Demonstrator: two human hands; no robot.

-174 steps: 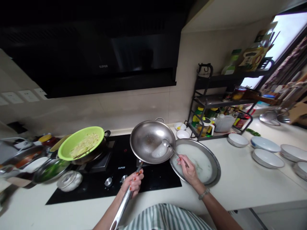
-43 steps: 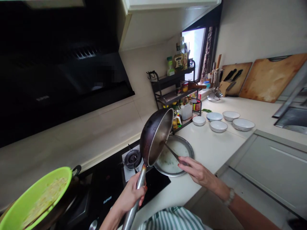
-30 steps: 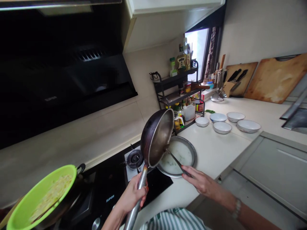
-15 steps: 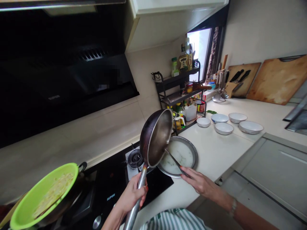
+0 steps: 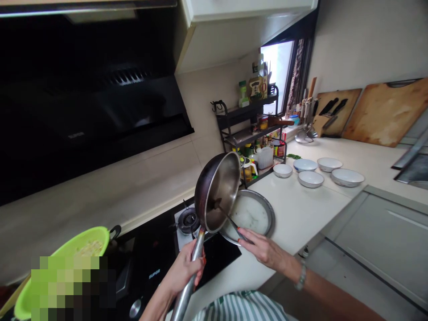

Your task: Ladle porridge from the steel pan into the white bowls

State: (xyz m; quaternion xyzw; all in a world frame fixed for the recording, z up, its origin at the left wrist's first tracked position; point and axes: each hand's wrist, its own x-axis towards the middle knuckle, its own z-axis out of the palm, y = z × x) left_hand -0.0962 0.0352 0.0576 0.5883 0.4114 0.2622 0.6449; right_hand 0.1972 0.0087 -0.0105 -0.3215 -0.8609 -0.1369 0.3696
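My left hand [image 5: 187, 267] is wrapped round the metal handle of a wok [image 5: 223, 189]. The wok is tipped on its side towards the right, its dark outside facing left. In my right hand [image 5: 262, 245] is a long-handled metal cooking utensil [image 5: 230, 220]; its head lies against the wok's inside, and I cannot tell whether it is a ladle or a spatula. Below the wok's right edge stands a wide metal basin [image 5: 271, 217] of cloudy, whitish liquid with green bits. The wok hides the basin's left part.
A gas burner [image 5: 189, 219] sits behind the wok. On the left is a green colander [image 5: 100, 234] with pale food, partly blurred out. Several bowls [image 5: 310, 179] stand on the right counter, near a spice rack [image 5: 247, 133], a knife block [image 5: 323, 124] and cutting boards [image 5: 384, 113].
My right hand has moved left, carrying the utensil's head from the wok's rim by the basin deeper into the wok. The wok and my left hand hold almost still.
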